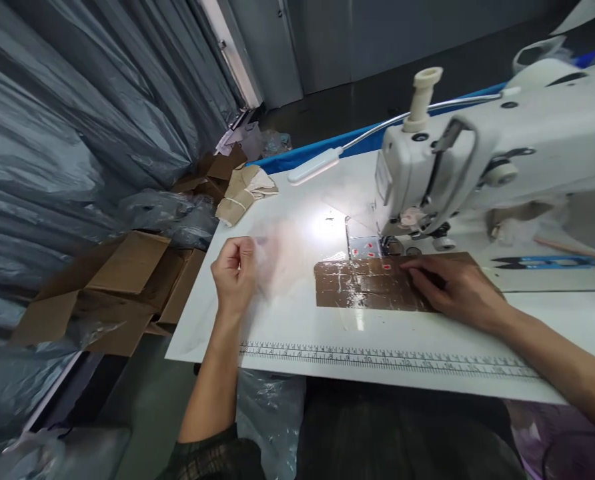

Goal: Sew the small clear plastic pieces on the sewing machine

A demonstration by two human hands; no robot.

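Note:
My left hand (233,273) is raised over the left part of the white table, its fingers closed. Right beside it is a pale, see-through blur (280,257), too smeared to name. My right hand (455,287) rests on the right end of a brown taped strip (357,283), thumb and forefinger close together near the sewing machine's needle area; what they pinch, if anything, is too small to tell. Small red marks (386,267) show by the fingertips and on the metal plate (363,247). The white sewing machine (412,167) stands just behind this hand.
A lit lamp (315,167) on a bendable arm hangs over the table. Blue thread snips (542,262) lie at right. A printed ruler (367,357) runs along the front edge. A folded beige cloth bundle (245,193) sits at the far left corner, an open cardboard box (127,267) beyond.

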